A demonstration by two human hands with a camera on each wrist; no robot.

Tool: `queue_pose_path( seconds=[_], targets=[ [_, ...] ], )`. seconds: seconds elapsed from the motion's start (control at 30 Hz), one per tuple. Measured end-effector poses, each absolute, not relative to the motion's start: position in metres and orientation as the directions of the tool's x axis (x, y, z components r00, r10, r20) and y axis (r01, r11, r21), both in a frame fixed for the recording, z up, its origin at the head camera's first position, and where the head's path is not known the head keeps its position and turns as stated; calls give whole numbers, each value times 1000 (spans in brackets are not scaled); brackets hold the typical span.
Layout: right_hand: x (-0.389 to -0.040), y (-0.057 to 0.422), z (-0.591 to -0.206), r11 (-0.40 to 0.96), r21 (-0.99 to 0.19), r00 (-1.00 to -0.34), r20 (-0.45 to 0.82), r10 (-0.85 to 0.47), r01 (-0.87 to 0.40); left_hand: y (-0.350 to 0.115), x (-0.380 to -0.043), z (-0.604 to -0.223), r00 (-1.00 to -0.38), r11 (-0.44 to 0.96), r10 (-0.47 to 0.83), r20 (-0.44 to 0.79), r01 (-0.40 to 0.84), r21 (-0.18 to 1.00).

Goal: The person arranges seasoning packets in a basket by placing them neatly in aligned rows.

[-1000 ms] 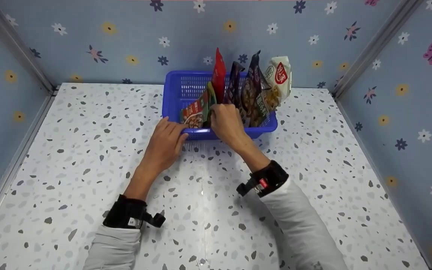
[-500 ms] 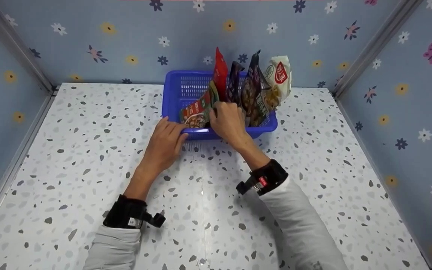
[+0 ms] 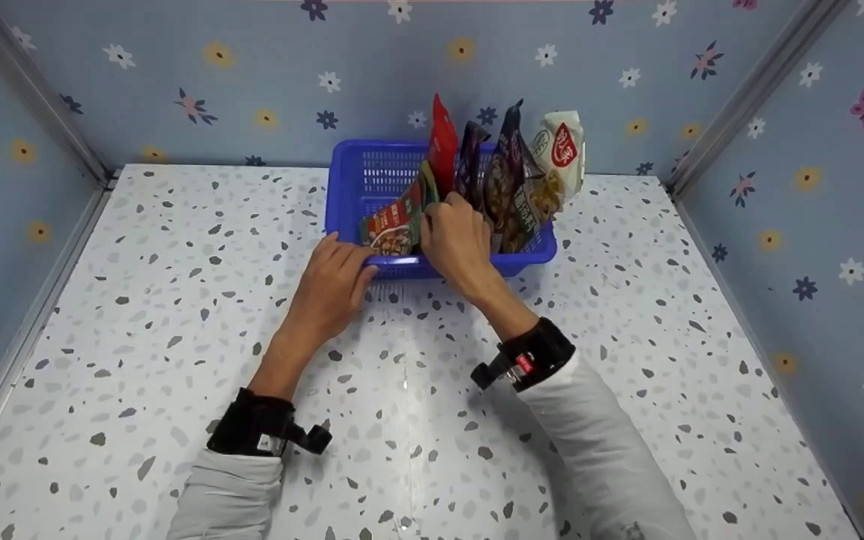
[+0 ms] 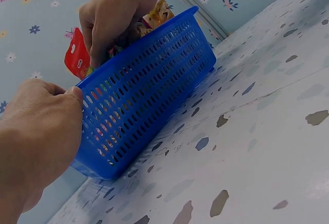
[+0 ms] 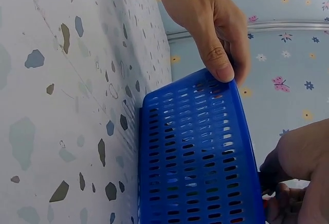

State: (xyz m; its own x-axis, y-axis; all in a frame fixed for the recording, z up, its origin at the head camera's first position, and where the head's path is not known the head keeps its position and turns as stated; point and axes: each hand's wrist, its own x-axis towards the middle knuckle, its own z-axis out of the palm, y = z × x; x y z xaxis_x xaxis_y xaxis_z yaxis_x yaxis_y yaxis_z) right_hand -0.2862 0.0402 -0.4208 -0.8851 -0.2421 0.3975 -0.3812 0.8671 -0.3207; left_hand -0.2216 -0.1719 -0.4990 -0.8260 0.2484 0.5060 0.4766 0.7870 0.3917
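A blue perforated plastic basket stands against the back wall, holding several upright food packets. My left hand grips its near left corner, the thumb on the outer wall in the right wrist view. Inside the basket, my right hand reaches down with bent fingers; its fingertips are hidden among the packets, so what they hold cannot be told. Left of it leans a red-and-green packet. Behind it rises a red packet. Dark packets and a white packet with a red label stand to its right.
The basket rests on a white speckled tabletop. Blue flower-patterned panels enclose the back and both sides, with metal strips at the corners. Each wrist wears a black strap with a small camera.
My right hand has shifted slightly up and back within the basket. The red packet and the red-and-green packet have tipped slightly to the right. My left hand keeps its place on the corner.
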Motion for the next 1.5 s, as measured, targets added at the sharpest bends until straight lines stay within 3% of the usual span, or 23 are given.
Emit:
queue_pose_path(
  seconds=[0.87,1.13,1.5],
  targets=[
    [-286,47,-419,885,-302,-869,456,-193,-355,-171,-222,-497,-833,790,254,491,472,392],
    [-274,55,-414,875,-285,-814,551,-185,-392,-171,-221,-496,-844,799,254,473,458,389],
    [-261,47,-413,907,-199,-877,396,-272,-371,-171,-221,-498,-847,800,243,473,451,396]
  ],
)
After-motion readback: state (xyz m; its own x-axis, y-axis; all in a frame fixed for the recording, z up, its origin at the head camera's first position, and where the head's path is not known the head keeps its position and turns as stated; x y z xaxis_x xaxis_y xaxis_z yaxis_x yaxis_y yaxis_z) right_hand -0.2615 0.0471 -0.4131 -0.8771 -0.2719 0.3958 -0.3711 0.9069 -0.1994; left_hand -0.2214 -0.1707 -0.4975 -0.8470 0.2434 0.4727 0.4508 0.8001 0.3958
